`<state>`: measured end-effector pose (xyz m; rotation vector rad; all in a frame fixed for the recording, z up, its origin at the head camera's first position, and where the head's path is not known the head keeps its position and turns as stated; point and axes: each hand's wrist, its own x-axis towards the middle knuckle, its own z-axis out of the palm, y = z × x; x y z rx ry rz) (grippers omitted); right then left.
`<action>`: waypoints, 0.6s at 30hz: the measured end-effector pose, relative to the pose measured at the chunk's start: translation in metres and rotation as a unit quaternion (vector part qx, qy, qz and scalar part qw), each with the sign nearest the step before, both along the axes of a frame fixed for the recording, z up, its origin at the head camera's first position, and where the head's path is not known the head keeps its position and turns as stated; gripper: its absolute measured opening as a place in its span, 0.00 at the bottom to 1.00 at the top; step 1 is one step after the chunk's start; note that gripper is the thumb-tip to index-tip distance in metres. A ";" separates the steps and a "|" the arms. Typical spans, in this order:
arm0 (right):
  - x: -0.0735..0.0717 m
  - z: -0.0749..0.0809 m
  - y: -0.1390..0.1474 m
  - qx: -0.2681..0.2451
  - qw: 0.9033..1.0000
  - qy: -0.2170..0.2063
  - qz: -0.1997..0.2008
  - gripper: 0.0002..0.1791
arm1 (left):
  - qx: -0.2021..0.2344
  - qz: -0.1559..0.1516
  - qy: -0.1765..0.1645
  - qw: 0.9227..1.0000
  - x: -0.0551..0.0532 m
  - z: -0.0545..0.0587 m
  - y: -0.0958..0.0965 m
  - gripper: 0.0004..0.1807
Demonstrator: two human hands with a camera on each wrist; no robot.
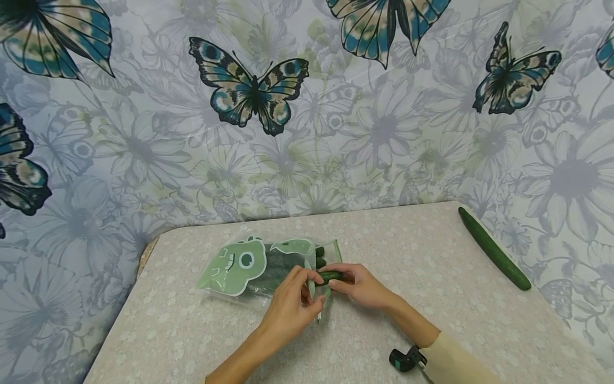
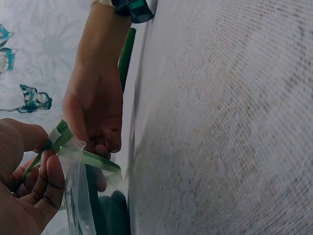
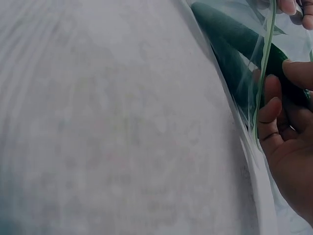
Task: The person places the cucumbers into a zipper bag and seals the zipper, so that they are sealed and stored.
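A clear zip bag (image 1: 247, 266) with a green cartoon print lies on the table, its mouth toward the right. Dark green cucumbers (image 1: 320, 257) show inside it and at the opening. My left hand (image 1: 288, 301) pinches the green-edged rim of the mouth between thumb and fingers, seen closely in the left wrist view. At the opening, my right hand (image 1: 362, 288) grips the end of one cucumber (image 1: 331, 276), fingers and thumb around it. In the right wrist view, most of that cucumber (image 3: 239, 32) lies behind the clear plastic, beside another.
A single cucumber (image 1: 494, 248) lies by the right edge of the cloth-covered table (image 1: 408, 240). Behind the table hangs a butterfly-patterned cloth (image 1: 297, 176). A small black device (image 1: 405, 360) sits at my right wrist.
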<state>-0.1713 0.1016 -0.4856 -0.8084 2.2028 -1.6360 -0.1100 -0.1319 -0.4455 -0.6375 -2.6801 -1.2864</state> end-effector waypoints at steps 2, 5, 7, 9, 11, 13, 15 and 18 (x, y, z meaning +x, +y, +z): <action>0.001 -0.001 0.002 0.009 1.000 0.013 -0.018 0.19 | 0.000 0.000 -0.002 1.000 0.000 0.001 0.000 0.17; 0.001 -0.001 0.005 0.027 0.998 0.027 -0.046 0.16 | 0.000 0.001 -0.004 1.000 0.001 0.001 0.001 0.17; 0.002 -0.001 0.007 0.041 0.997 0.033 -0.062 0.14 | 0.000 0.001 -0.005 1.000 0.001 0.001 0.001 0.16; 0.003 -0.001 0.009 0.052 0.996 0.036 -0.069 0.13 | 0.001 0.001 -0.006 1.000 0.001 0.001 0.001 0.16; 0.004 0.000 0.010 0.056 0.995 0.035 -0.068 0.12 | 0.002 0.002 -0.005 1.000 0.001 0.002 0.002 0.16; 0.004 0.001 0.011 0.055 0.996 0.036 -0.065 0.12 | 0.002 0.002 -0.004 1.000 0.000 0.002 0.002 0.16; 0.004 0.002 0.010 0.051 0.996 0.038 -0.060 0.11 | 0.002 0.002 -0.004 1.000 0.000 0.002 0.002 0.16; 0.003 0.004 0.007 0.046 0.997 0.043 -0.053 0.11 | 0.002 0.000 -0.004 1.000 0.000 0.003 0.003 0.15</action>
